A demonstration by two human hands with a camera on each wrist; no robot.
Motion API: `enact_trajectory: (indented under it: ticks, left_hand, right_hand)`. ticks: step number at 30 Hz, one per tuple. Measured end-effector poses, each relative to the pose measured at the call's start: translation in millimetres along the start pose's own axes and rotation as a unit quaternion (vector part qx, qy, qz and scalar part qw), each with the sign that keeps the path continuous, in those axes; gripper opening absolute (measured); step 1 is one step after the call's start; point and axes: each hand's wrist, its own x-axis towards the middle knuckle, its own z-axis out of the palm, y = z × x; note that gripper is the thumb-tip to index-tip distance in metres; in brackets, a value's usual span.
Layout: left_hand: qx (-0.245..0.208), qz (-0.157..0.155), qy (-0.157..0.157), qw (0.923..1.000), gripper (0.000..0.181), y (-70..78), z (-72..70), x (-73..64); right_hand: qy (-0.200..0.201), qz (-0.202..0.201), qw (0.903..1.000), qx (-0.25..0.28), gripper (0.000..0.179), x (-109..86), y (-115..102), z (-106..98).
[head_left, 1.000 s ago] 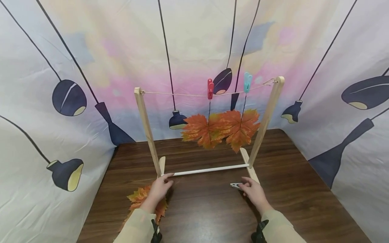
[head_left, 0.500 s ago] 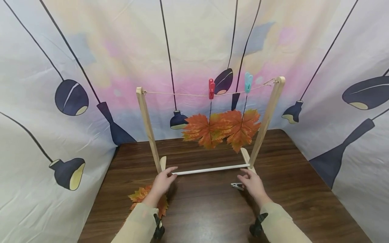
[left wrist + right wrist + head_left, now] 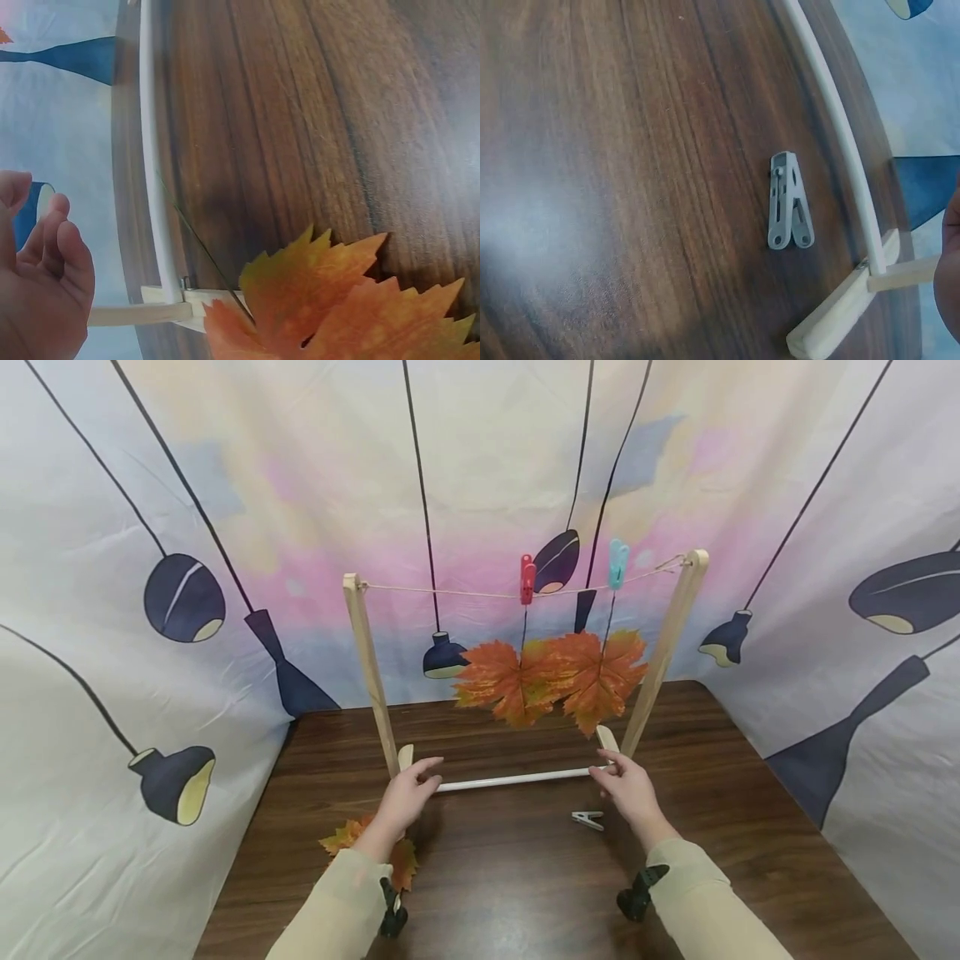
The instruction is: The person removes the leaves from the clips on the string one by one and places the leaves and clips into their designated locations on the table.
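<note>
My left hand (image 3: 405, 797) hovers above the lower left corner of a wooden rack (image 3: 369, 677), fingers loosely bent and holding nothing. Below its wrist an orange artificial maple leaf (image 3: 315, 300) lies on the table, partly hidden by the forearm in the head view. My right hand (image 3: 630, 787) is raised near the rack's lower right end, its fingers free of any object. On the table beneath it lies a grey clothespin (image 3: 786, 201). Two more orange leaves hang from the rack's string, one by a red clothespin (image 3: 527, 579), the other by a light blue clothespin (image 3: 618, 565).
The rack's white crossbar (image 3: 517, 778) runs low between the two uprights. Its thin string (image 3: 442, 592) spans the top. Under it all is a dark wooden table (image 3: 510, 877), backed by a cloth printed with lamps.
The right hand has moved off the grey clothespin and upward toward the rack's right side, leaving the clothespin on the table. The left hand has risen slightly from the left corner.
</note>
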Motion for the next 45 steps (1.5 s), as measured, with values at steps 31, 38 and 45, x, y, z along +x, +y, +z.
enact_trajectory:
  ticks: [31,38,45]
  left_hand:
    - [-0.067,-0.003,-0.008,0.9977,0.037,37.2,-21.1,15.2]
    - [-0.08,-0.011,-0.011,0.9967,0.039,43.2,-29.1,18.8]
    - [-0.077,-0.003,-0.014,0.997,0.039,56.2,-36.5,21.0]
  right_hand:
    - [0.006,-0.041,0.9989,-0.021,0.039,6.4,-31.5,-37.3]
    - [0.01,-0.049,0.9988,0.003,0.036,5.6,-41.5,-46.9]
    - [0.015,-0.063,0.9979,0.002,0.041,4.5,-51.7,-56.2]
